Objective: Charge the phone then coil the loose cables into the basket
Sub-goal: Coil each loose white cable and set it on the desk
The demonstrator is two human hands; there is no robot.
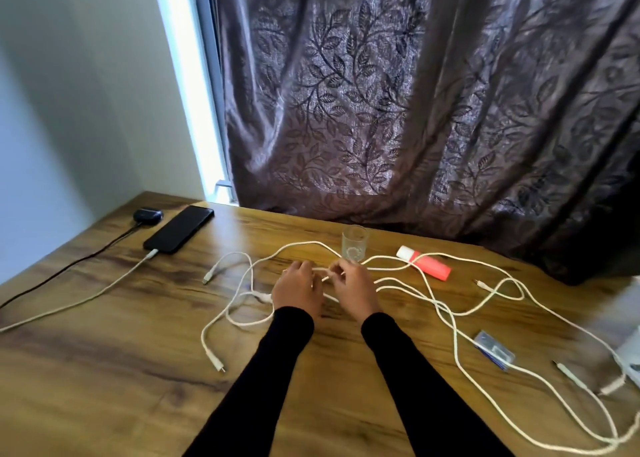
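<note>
This looks like a room in a home, likely a bedroom or a study corner. A wood-grain desk [104, 370] stands pushed into the corner of plain pale walls [69, 92]. Behind it hangs a heavy brown curtain [415, 110] with a woven leaf pattern, drawn across a window whose bright edge [194, 92] shows at its left side. The things on the desk are small household items: a black phone [180, 228] on a charging lead, a dark earbud case [148, 214], a drinking glass [354, 242], a white and red tube [424, 262], and several loose white cables [450, 321].
</note>
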